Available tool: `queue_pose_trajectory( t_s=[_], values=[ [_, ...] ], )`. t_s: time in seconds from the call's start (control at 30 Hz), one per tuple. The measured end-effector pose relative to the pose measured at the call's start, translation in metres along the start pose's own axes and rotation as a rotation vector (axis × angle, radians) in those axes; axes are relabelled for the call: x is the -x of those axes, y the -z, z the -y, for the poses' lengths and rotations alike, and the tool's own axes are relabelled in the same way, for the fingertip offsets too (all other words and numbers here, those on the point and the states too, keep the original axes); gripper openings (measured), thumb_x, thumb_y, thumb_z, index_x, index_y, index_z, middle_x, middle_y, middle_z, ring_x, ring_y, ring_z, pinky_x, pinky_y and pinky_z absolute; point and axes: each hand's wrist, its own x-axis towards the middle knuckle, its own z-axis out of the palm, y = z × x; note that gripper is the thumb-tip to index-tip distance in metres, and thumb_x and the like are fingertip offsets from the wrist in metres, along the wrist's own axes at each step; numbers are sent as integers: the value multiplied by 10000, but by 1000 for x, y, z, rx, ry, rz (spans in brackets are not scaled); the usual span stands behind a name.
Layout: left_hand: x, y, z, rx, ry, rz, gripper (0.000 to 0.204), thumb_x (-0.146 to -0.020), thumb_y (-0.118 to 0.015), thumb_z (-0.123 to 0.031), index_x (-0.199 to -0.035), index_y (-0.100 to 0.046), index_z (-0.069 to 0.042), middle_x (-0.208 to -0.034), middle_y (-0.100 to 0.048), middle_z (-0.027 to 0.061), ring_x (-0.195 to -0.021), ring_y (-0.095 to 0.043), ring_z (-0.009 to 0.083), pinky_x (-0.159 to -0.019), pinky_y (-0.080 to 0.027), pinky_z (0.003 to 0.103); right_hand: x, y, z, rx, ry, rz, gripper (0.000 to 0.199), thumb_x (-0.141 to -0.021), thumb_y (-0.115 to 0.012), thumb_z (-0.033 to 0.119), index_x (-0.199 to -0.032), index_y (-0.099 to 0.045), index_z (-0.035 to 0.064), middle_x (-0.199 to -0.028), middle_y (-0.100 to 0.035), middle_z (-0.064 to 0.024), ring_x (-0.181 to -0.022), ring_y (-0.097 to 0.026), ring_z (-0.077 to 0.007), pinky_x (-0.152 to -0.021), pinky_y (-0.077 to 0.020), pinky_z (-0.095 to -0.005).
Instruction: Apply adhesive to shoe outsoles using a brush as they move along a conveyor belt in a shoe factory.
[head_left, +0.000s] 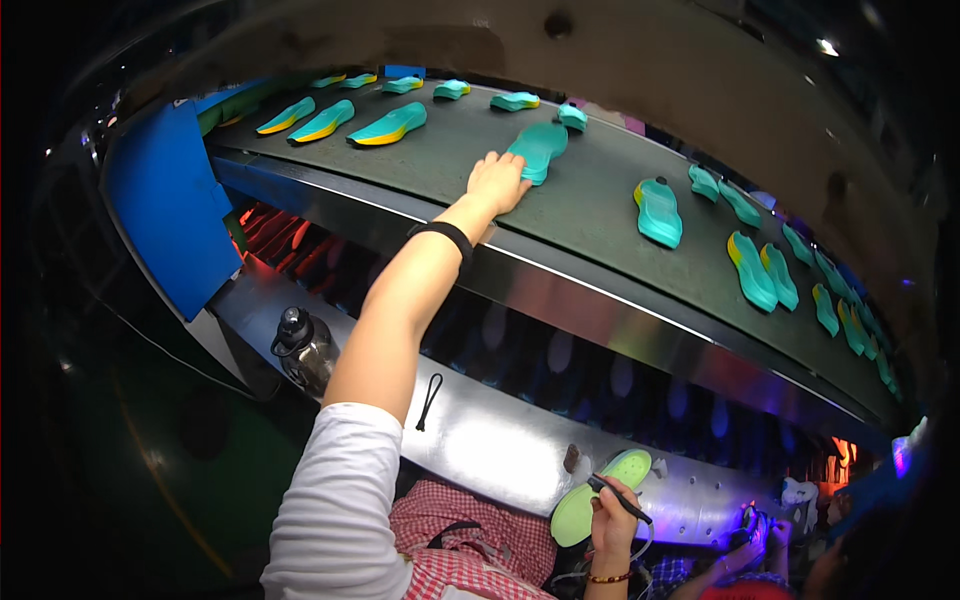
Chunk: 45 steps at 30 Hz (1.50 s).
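My left hand reaches far out over the dark conveyor belt, its fingers closed on the near end of a teal shoe sole. That sole lies flat on the belt. Low in the picture, my right hand grips a black pen-shaped tool with a thin cord trailing from it. Beside this hand, a light green shoe sole lies tilted across the edge of the metal ledge. The tool's tip is over the green sole; whether it touches cannot be made out.
Several teal-and-yellow soles lie along the belt, with more at the right. A dark bottle and a black cord loop rest on the ledge. A blue panel stands left. Another person's hands work at lower right.
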Motion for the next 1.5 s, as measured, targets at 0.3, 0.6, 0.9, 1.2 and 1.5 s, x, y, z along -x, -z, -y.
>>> queue_pose_trajectory(
  t_s=[0.3, 0.6, 0.9, 1.2, 1.5],
  values=[
    [116, 43, -21, 1018, 44, -686, 268, -776, -600, -167, -1007, -544, -44, -1007, -570, 101, -1004, -496, 226, -886, -379, 334, -14, 1, 13, -57, 50, 69, 201, -752, -583, -13, -951, -576, -40, -936, -619, -164, -856, -599, -244, -817, -467, -333],
    [277, 48, -21, 2389, 423, 498, 659, -781, -557, -332, -1300, -312, -8, -1171, -490, 191, -1062, -516, 314, -885, -438, 452, -17, -8, 11, -93, 63, 133, 208, -759, -563, -30, -962, -591, -61, -945, -620, -176, -876, -599, -242, -849, -453, -340],
    [372, -41, -82, 2761, 937, 869, 889, -747, -190, -762, -1355, -281, -121, -1335, -365, 147, -1192, -384, 336, -997, -281, 509, -8, -30, -13, 200, -61, 263, 191, -754, -581, -39, -942, -610, -42, -942, -628, -138, -887, -590, -196, -836, -445, -293],
    [352, -22, -132, 2453, 951, 885, 870, -789, -62, -711, -1276, -373, -60, -1115, -516, 186, -981, -534, 327, -899, -397, 500, -47, -57, 6, 298, 76, 191, 159, -756, -634, 1, -910, -634, -41, -866, -648, -88, -769, -606, -124, -713, -474, -212],
    [356, -33, -110, 2293, 1013, 493, 748, -840, -125, -658, -1185, -461, -85, -1044, -565, 111, -963, -556, 237, -852, -450, 396, 5, -85, 1, 972, 575, 585, 165, -694, -650, 78, -850, -643, 25, -826, -638, -139, -767, -617, -269, -687, -480, -320]
  ],
)
